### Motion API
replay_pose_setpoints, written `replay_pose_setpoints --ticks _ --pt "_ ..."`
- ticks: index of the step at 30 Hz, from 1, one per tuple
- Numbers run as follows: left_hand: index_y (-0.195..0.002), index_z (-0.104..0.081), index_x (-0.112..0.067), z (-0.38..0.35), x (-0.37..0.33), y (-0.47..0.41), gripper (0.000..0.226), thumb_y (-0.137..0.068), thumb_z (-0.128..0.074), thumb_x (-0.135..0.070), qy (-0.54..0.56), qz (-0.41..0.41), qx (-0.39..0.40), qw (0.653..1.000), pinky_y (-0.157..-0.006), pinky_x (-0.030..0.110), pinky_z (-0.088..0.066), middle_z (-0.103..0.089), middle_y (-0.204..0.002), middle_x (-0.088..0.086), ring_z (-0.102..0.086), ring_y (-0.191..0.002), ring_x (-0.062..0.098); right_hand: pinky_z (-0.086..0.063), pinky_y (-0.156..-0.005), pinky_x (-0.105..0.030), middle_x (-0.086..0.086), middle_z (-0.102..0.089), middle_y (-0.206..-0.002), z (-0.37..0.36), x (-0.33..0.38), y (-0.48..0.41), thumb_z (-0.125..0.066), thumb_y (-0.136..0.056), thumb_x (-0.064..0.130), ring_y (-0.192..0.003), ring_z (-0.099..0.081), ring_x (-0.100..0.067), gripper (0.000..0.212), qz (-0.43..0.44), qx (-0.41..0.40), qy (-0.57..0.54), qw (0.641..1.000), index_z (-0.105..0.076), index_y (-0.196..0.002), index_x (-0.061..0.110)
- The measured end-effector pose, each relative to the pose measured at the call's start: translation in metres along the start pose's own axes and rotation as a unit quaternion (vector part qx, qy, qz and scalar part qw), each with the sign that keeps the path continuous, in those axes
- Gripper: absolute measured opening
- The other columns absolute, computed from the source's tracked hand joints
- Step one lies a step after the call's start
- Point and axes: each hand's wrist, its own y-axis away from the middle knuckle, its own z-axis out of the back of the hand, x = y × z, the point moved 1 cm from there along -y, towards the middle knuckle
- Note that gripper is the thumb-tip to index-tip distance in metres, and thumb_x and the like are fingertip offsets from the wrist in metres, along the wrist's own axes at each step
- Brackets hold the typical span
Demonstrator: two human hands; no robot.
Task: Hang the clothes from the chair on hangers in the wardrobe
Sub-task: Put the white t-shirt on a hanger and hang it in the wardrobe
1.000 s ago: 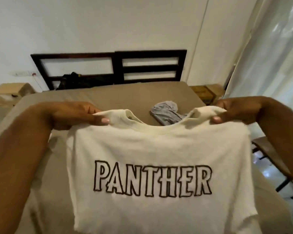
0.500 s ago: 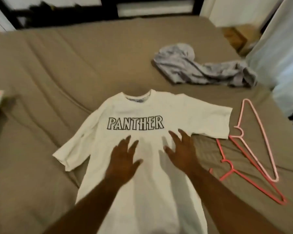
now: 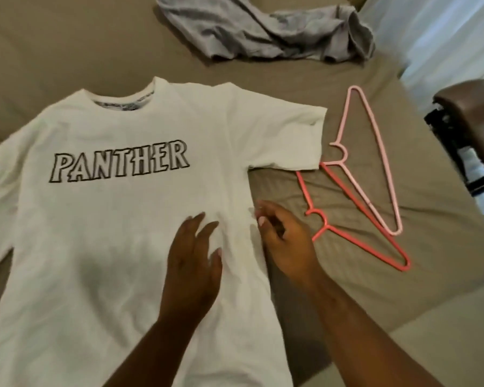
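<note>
Head camera: I'm seeing the left hand [image 3: 192, 263] lying flat, fingers straight, on the white T-shirt [image 3: 109, 233]. The shirt is lying face-up on the brown bed sheet [image 3: 416, 289], under and ahead of both hands. The right hand [image 3: 284, 241] is sitting at the shirt's side edge with fingers loosely curled, and I'm not able to tell whether it's pinching cloth. Just right of it a red hanger [image 3: 326, 225] and a pink hanger [image 3: 344, 160] are lying overlapped, a grey garment [image 3: 263, 32] is lying crumpled well beyond the fingertips, and a dark chair [image 3: 469, 113] is showing far right.
</note>
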Motion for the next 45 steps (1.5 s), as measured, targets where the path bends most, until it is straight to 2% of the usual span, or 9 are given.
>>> replay_pose_setpoints --ticks 5,8,13,18,25,32,39,41,45 --pt "-0.138 -0.057 -0.02 -0.041 -0.068 -0.035 0.042 -0.097 -0.049 -0.027 0.064 -0.059 0.062 0.994 -0.115 0.037 -0.039 -0.048 -0.149 0.001 -0.042 -0.139 0.017 -0.051 -0.083 -0.023 0.008 -0.071 -0.096 0.086 -0.03 -0.03 -0.06 -0.092 0.006 -0.086 -0.067 0.0 0.024 -0.047 -0.15 0.046 0.986 -0.074 -0.105 0.02" --pt "-0.139 -0.055 -0.021 -0.069 -0.099 -0.042 0.044 -0.096 -0.047 -0.03 0.115 -0.039 0.105 0.987 -0.114 0.038 -0.041 -0.049 -0.147 0.0 -0.044 -0.137 0.015 -0.046 -0.096 -0.042 -0.011 -0.067 -0.113 0.148 -0.07 -0.047 -0.061 -0.084 0.018 -0.106 -0.062 -0.034 0.033 -0.115 -0.263 0.189 0.939 -0.07 -0.115 0.016" --pt "-0.15 -0.041 -0.022 -0.106 -0.13 -0.053 0.067 -0.087 -0.063 -0.032 0.161 0.063 0.144 0.974 -0.107 0.047 -0.046 -0.048 -0.148 0.001 -0.053 -0.129 0.023 -0.049 -0.091 -0.048 -0.02 -0.059 -0.12 0.196 -0.106 -0.062 -0.072 -0.082 0.047 -0.116 -0.056 -0.043 0.049 -0.31 -0.154 0.268 0.899 -0.058 -0.119 0.016" --pt "-0.152 -0.04 -0.017 -0.128 -0.159 -0.07 0.077 -0.08 -0.066 -0.024 0.06 0.063 0.156 0.984 -0.116 0.038 -0.033 -0.041 -0.155 0.006 -0.043 -0.138 0.028 -0.046 -0.081 -0.037 -0.017 -0.068 -0.107 0.205 -0.115 -0.062 -0.065 -0.093 0.022 -0.101 -0.063 -0.037 0.018 -0.202 -0.172 0.18 0.947 -0.066 -0.108 0.012" --pt "-0.143 -0.051 -0.023 -0.148 -0.196 -0.068 0.085 -0.059 -0.048 -0.014 -0.014 0.002 0.162 0.987 -0.103 0.045 -0.049 -0.044 -0.151 0.002 -0.052 -0.123 0.031 -0.06 -0.07 -0.05 -0.007 -0.07 -0.079 0.252 -0.128 -0.06 -0.05 -0.097 0.011 -0.066 -0.069 -0.023 0.011 -0.212 -0.32 0.005 0.924 -0.056 -0.102 0.019" --pt "-0.143 -0.05 -0.024 -0.157 -0.218 -0.075 0.08 -0.065 -0.053 -0.007 0.025 0.05 0.13 0.99 -0.105 0.042 -0.047 -0.043 -0.146 0.006 -0.051 -0.126 0.03 -0.053 -0.064 -0.022 -0.006 -0.07 -0.084 0.29 -0.085 -0.078 -0.049 -0.105 0.014 -0.061 -0.067 -0.017 0.012 -0.018 -0.339 -0.063 0.938 -0.056 -0.115 0.012" --pt "-0.131 -0.058 -0.029 -0.126 -0.241 -0.097 0.044 -0.09 -0.056 -0.047 0.309 0.105 0.094 0.941 -0.095 0.031 -0.052 -0.065 -0.125 -0.007 -0.064 -0.11 0.009 -0.04 -0.047 -0.024 -0.008 -0.066 -0.077 0.253 -0.051 -0.086 -0.049 -0.105 0.007 -0.05 -0.05 -0.014 0.008 -0.05 -0.233 -0.319 0.917 -0.052 -0.109 0.013" --pt "-0.136 -0.054 -0.027 -0.114 -0.25 -0.104 0.044 -0.094 -0.058 -0.04 0.403 0.123 0.115 0.9 -0.095 0.03 -0.054 -0.069 -0.124 -0.005 -0.067 -0.112 0.009 -0.045 -0.052 -0.026 -0.007 -0.066 -0.075 0.22 -0.044 -0.077 -0.05 -0.105 0.008 -0.052 -0.052 -0.014 0.008 -0.078 -0.188 -0.401 0.893 -0.053 -0.106 0.015" --pt "-0.13 -0.059 -0.028 -0.092 -0.23 -0.107 0.03 -0.102 -0.049 -0.03 0.361 0.125 0.034 0.924 -0.091 0.041 -0.058 -0.074 -0.11 -0.009 -0.071 -0.101 0.011 -0.053 -0.064 -0.034 -0.007 -0.067 -0.079 0.176 -0.032 -0.055 -0.055 -0.103 0.016 -0.063 -0.06 -0.016 0.005 -0.121 -0.113 -0.4 0.902 -0.059 -0.105 0.019"
